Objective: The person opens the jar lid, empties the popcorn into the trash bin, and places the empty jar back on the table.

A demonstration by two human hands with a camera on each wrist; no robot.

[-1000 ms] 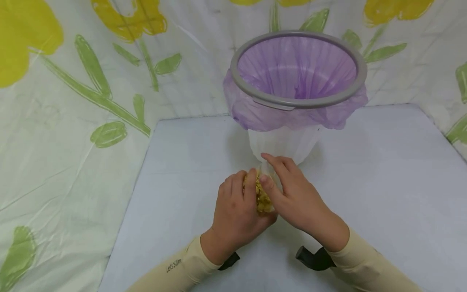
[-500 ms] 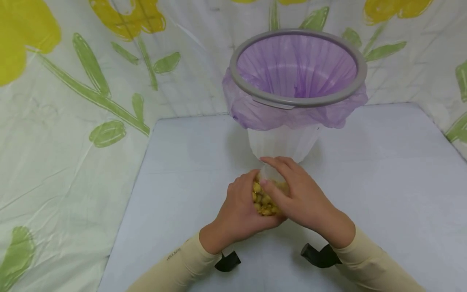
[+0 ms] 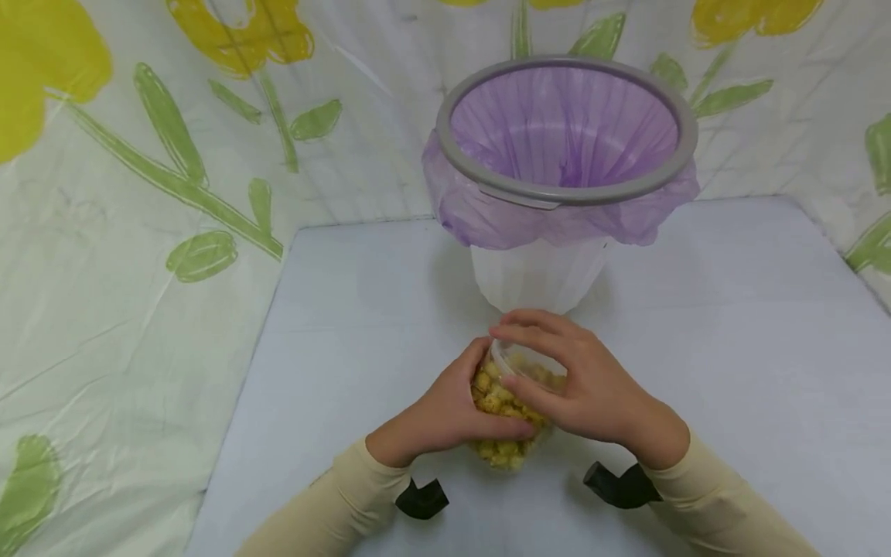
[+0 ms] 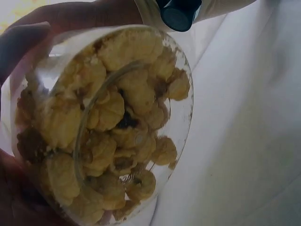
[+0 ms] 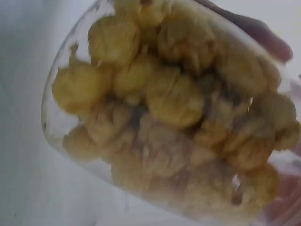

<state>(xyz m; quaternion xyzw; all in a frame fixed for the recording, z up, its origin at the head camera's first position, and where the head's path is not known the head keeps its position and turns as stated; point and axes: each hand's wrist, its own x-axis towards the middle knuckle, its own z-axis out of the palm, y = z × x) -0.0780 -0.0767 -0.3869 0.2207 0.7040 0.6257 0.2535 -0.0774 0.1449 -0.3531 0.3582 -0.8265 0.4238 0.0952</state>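
A clear plastic jar (image 3: 503, 455) full of yellow popcorn (image 4: 101, 150) is tilted between the two hands, low in the middle of the head view. My left hand (image 3: 448, 414) grips the jar's body, its thumb across the near side. Over the jar's top, my right hand (image 3: 592, 379) holds the translucent lid (image 3: 503, 360), fingertips on the far rim and thumb on the near rim. The jar's base (image 4: 181, 122) faces the left wrist camera. Close up in the right wrist view, popcorn (image 5: 174, 99) fills the jar, with a fingertip behind it.
Behind the hands stands a white bin (image 3: 539, 275) with a grey rim (image 3: 567, 195) and a purple bag liner (image 3: 501, 220). It rests on a white table (image 3: 348, 348). Flower-printed cloth (image 3: 139, 325) hangs around the back and left.
The jar has tipped so that its lid points more toward the bin and its base toward the body. My left hand has turned, bringing its thumb across the near side.
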